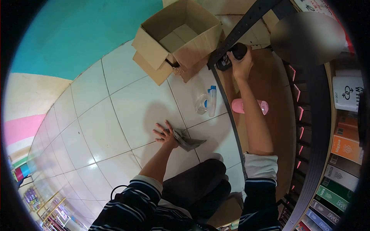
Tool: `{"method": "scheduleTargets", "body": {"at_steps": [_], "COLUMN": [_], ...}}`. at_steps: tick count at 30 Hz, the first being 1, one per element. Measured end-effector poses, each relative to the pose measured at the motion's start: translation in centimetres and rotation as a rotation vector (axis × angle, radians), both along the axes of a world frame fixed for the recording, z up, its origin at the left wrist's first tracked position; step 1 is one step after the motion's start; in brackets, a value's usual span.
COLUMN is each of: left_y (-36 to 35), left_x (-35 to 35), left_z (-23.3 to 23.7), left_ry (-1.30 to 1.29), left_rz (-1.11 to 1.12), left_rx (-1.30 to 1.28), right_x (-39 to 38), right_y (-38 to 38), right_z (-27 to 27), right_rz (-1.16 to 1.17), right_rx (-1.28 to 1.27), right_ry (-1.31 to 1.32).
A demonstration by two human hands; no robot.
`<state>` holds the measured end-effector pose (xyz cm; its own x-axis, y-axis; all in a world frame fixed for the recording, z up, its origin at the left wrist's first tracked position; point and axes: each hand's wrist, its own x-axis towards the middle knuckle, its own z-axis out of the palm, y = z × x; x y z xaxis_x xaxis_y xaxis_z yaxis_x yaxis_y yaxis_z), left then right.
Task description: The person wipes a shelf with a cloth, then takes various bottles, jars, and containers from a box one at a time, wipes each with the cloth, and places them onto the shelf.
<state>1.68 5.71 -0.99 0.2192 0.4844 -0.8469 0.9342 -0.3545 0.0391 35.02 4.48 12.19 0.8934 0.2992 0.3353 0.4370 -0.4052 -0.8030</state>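
Note:
My right hand [242, 66] is wrapped round a black bottle [239, 51] at the far end of the low brown shelf. Another dark item with a printed label [224, 62] is right beside it, partly hidden. Below my right forearm lies a pink bottle [238, 105], its middle covered by the arm. My left hand [165, 135] is spread out with its fingers apart over the white tiled floor. A grey cloth [188, 141] touches the thumb side of that hand; the thumb itself is not clearly visible.
An open cardboard box [200, 50] stands on the floor ahead. A clear spray bottle with blue parts [212, 101] and a clear round container [201, 104] lie near the shelf edge. A black metal post [246, 27] rises by the shelf. Boxed products [347, 148] fill the right-hand shelves.

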Motion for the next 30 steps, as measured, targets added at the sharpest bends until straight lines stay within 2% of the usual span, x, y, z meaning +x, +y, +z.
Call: {"method": "scheduleTargets", "body": {"at_steps": [5,12,14,16,18,19,21,23,24,26,27,29,30], "left_y": [-0.1,0.4,0.3,0.2,0.1,-0.1,-0.3,0.1,0.0,0.0,0.0,0.0,0.0], "left_x": [-0.4,0.6,0.3,0.4,0.1,-0.2,-0.6,0.0,0.2,0.1,-0.1,-0.2,-0.1], "left_z": [-1.6,1.3,0.9,0.6,-0.3,-1.5,-1.6,-0.2,-0.3,-0.6,-0.7,-0.8,-0.5], "left_ry": [0.040,0.020,0.043,0.030,0.021,0.041,0.064,0.046,0.040,0.086,0.090,0.062,0.069], "left_rz": [-0.040,0.015,-0.032,-0.018,-0.011,-0.035,-0.071,-0.056,-0.055,-0.067,-0.060,-0.078,-0.073], "left_rx": [0.026,-0.029,-0.013,-0.009,-0.001,0.037,0.071,0.013,0.014,0.026,0.026,0.031,0.031], "right_x": [-0.2,-1.6,-3.4,-8.1,-12.0,-13.1,-14.4,-13.9,-13.2,-11.7,-10.9,-9.1,-8.3], "right_y": [0.1,-0.9,-3.0,-5.7,-8.7,-10.3,-13.8,-15.0,-15.2,-14.6,-14.2,-12.8,-11.7], "right_z": [0.4,2.2,3.5,5.3,5.2,3.6,-1.6,-4.9,-6.3,-8.5,-8.6,-8.8,-8.9], "right_rz": [-0.010,-0.048,-0.092,-0.223,-0.447,-0.449,-0.615,-0.375,-0.374,-0.248,-0.243,-0.377,-0.372], "right_rx": [-0.004,-0.107,-0.020,0.174,0.173,0.170,-0.068,0.114,0.117,0.513,0.512,0.073,0.072], "right_ry": [-0.001,0.072,-0.083,-0.293,-0.634,-0.636,-0.305,0.009,0.003,0.351,0.356,0.381,0.387]}}
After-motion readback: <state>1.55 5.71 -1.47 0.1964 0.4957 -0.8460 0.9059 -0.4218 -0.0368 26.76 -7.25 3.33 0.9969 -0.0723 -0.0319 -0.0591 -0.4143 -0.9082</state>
